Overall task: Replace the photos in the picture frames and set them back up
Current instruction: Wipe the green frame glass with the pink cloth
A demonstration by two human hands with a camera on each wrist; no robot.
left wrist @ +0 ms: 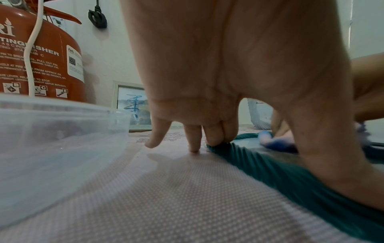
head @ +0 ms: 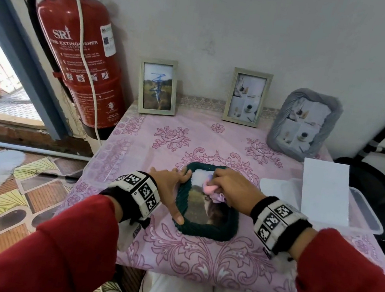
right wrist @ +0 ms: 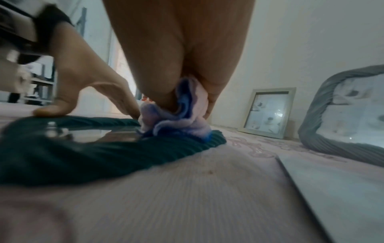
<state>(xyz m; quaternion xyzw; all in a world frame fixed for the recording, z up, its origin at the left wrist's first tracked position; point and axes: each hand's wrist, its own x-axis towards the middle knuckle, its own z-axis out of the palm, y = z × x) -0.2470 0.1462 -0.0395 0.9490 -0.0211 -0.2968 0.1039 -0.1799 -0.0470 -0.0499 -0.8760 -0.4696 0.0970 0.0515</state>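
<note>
Head view shows your left hand point(head: 169, 187) steadying the green frame point(head: 203, 231), which lies face up in the middle of the worktop point(head: 193, 259); its fingers rest straight along the frame's left edge and far corner, thumb at the near corner, a wide, flat grip. Your right hand point(head: 232, 190) bunches a pink and blue cloth point(head: 212, 190) and presses it on the glass near the top. You seem to be wiping the glass before standing the frame up again. Three other frames lean against the wall. Risks from here: heavy pressure could crack the glass or push the frame across the slick cover, and a broad sweep could knock the white sheet point(head: 324, 189) off the clear box at your right.
</note>
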